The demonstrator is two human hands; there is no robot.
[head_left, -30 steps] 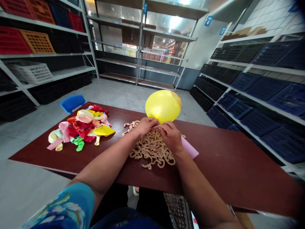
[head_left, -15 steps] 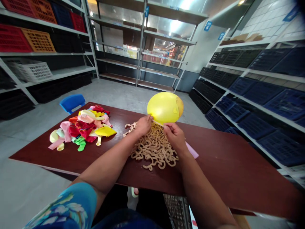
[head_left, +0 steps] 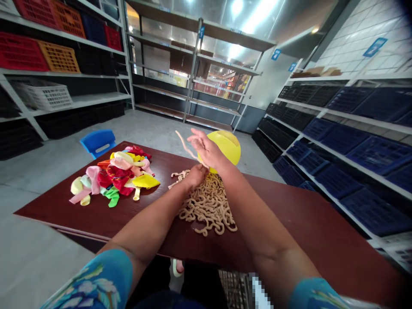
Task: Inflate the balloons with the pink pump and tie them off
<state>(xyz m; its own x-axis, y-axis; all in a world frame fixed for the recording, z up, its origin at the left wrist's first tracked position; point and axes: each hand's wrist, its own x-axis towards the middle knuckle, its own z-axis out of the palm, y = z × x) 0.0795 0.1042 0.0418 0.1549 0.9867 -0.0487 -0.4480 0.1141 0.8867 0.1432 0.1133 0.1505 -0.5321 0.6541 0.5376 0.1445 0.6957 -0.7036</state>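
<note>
A yellow inflated balloon (head_left: 229, 148) stands over the far edge of the table, partly behind my right hand. My left hand (head_left: 197, 177) is closed at the balloon's near end, where its neck is hidden. My right hand (head_left: 206, 148) reaches across above the left, fingers stretched out and apart. A thin beige cord (head_left: 184, 143) runs from the left hand up past the right fingers, its free end in the air. Below both hands lies a heap of curly beige cords (head_left: 209, 206).
On the dark red table (head_left: 283, 223), a pile of uninflated coloured balloons (head_left: 119, 174) lies at the left. A blue chair (head_left: 98, 143) stands behind it. Shelves with crates (head_left: 59, 58) line the left side, and more dark blue crates (head_left: 370, 171) the right.
My right hand has swung left across my left hand and its fingers have opened. The cord's end now sticks up to the left. The balloon has shifted slightly and is more covered.
</note>
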